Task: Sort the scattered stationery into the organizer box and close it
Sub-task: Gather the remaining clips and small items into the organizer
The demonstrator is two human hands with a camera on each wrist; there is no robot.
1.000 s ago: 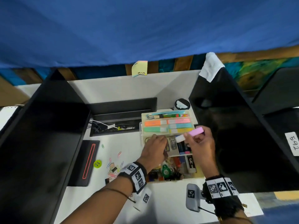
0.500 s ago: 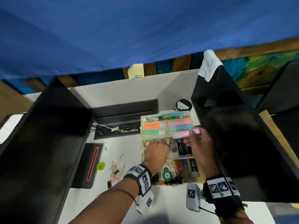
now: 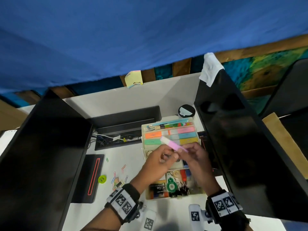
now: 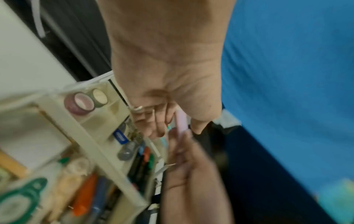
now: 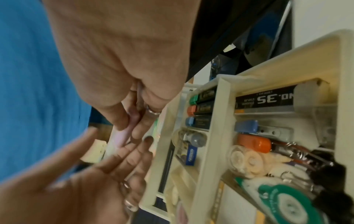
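Observation:
The cream organizer box (image 3: pixel 166 197) stands open on the white desk, its upper tier filled with coloured highlighters and its lower trays with markers, tape and clips. My right hand (image 3: pixel 183 150) pinches a pink highlighter (image 3: pixel 173 145) by its rear end above the box, the white cap pointing left. My left hand (image 3: pixel 168 155) is beside it with fingers straight, the tips at the highlighter's underside. In the right wrist view the right hand's fingers (image 5: pixel 138 128) pinch the highlighter (image 5: pixel 122 136) while the left hand (image 5: pixel 132 147) reaches up to it. The left wrist view shows the highlighter (image 4: pixel 181 121) between both hands.
Coloured paper clips (image 3: pixel 120 175) and a green round piece (image 3: pixel 102 179) lie on the desk left of the box. A black pad (image 3: pixel 90 177) with a red line sits further left. Dark monitors (image 3: pixel 41 155) (image 3: pixel 241 147) flank the desk. A black cable tray (image 3: pixel 126 129) lies behind.
My right hand lifted the pink highlighter away from the upper tier and swung it so the cap points left. My left hand rose out of the box's middle compartment to meet it.

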